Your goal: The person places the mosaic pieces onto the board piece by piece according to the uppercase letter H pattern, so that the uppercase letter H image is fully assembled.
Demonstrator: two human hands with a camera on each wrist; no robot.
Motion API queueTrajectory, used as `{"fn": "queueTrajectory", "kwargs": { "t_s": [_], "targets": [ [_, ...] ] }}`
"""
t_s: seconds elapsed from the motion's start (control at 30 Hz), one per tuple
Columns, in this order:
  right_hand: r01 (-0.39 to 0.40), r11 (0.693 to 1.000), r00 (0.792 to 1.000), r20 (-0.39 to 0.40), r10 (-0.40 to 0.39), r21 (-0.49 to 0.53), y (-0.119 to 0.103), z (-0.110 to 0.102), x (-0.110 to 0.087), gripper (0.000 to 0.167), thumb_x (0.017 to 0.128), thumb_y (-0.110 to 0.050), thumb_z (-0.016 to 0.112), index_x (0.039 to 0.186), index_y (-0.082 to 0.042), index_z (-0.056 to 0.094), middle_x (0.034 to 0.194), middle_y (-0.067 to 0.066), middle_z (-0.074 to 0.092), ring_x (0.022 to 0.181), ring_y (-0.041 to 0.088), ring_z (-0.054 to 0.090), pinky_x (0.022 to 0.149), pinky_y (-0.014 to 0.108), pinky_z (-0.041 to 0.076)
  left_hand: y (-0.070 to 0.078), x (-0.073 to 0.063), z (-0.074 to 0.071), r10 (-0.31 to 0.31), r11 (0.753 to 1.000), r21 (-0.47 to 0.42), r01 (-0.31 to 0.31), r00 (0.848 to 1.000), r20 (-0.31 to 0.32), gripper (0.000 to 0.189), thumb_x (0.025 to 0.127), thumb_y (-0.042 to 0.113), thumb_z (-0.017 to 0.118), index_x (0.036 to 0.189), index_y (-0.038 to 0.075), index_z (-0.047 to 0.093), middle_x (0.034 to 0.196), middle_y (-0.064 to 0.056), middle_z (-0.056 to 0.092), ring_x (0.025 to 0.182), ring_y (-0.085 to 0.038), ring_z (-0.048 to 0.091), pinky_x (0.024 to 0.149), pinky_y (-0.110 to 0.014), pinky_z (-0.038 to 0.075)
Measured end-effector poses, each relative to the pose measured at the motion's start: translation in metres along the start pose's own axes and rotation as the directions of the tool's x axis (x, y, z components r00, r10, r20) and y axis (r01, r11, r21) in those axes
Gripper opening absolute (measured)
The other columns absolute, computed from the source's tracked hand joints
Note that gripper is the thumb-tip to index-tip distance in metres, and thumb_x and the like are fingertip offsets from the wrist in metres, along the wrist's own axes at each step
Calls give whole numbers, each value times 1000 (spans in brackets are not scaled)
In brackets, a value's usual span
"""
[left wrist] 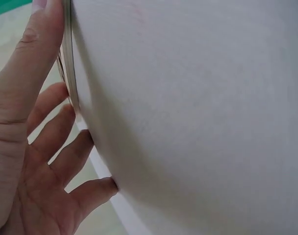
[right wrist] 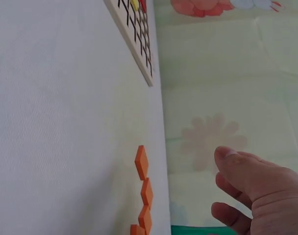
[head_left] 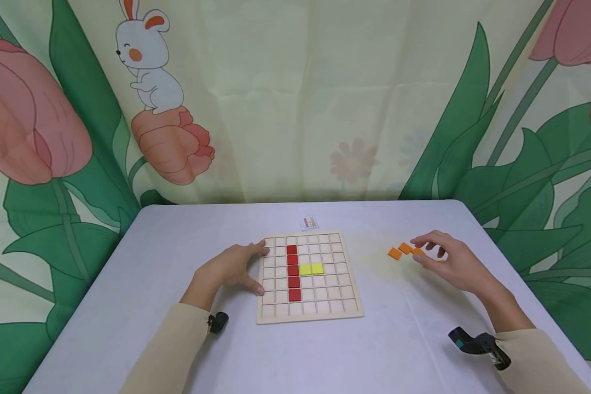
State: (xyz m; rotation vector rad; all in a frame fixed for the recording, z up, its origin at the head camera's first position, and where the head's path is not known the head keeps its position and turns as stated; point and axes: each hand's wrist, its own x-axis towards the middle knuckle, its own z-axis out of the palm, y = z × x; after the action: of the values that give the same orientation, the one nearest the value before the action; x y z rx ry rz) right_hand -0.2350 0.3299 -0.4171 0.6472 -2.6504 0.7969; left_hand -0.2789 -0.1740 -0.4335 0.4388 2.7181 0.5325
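A pale wooden grid board (head_left: 310,319) lies on the table. Down its left part runs a column of red square tiles (head_left: 293,271), and two yellow tiles (head_left: 306,269) sit side by side just right of that column. My left hand (head_left: 233,265) rests against the board's left edge, thumb and fingers spread along it. To the right of the board, several orange tiles (head_left: 394,253) lie in a loose row. Over the row's right end is my right hand (head_left: 455,265), fingers lightly bent, covering part of it. In the right wrist view, no tile shows between thumb and fingers.
A small printed card (head_left: 308,222) with a coloured grid pattern lies just behind the board. White cloth covers the table (head_left: 374,350). Behind its far edge hangs a curtain (head_left: 285,109) printed with tulips and a rabbit. Each wrist wears a black camera.
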Motion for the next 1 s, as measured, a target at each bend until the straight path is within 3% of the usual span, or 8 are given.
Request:
{"fn": "queueTrajectory", "kwargs": {
  "t_s": [0.37,0.53,0.8,1.0],
  "targets": [
    [-94,995,996,-7,94,-40,13,-2,-15,34,88,-14,82,120,-13,71,118,4,69,103,16,49,78,23,46,0,-1,1,-6,1000,11,6,1000,4,111,58,50,98,155,32,47,168,6,32,151,-32,36,118,-55,37],
    [-99,994,995,-1,99,-41,19,-2,-12,36,90,-11,80,123,-10,69,123,7,68,112,20,47,82,24,44,2,-2,1,-6,1000,8,6,1000,-2,111,59,52,97,155,32,46,168,6,31,151,-32,36,118,-55,38],
    [-124,992,992,27,124,8,21,1,-3,35,92,-10,77,126,-8,67,127,12,65,119,34,45,87,49,40,4,-2,-2,-4,1000,1,4,1000,-6,112,59,49,98,156,31,45,167,3,33,152,-33,34,119,-56,36],
    [-145,989,989,41,145,-3,21,1,-7,35,92,-8,76,126,-7,67,128,15,65,120,37,45,88,52,40,5,-4,-3,1,1000,14,-1,1000,9,111,60,49,98,156,30,46,167,4,33,152,-32,35,119,-54,37]
  ]
}}
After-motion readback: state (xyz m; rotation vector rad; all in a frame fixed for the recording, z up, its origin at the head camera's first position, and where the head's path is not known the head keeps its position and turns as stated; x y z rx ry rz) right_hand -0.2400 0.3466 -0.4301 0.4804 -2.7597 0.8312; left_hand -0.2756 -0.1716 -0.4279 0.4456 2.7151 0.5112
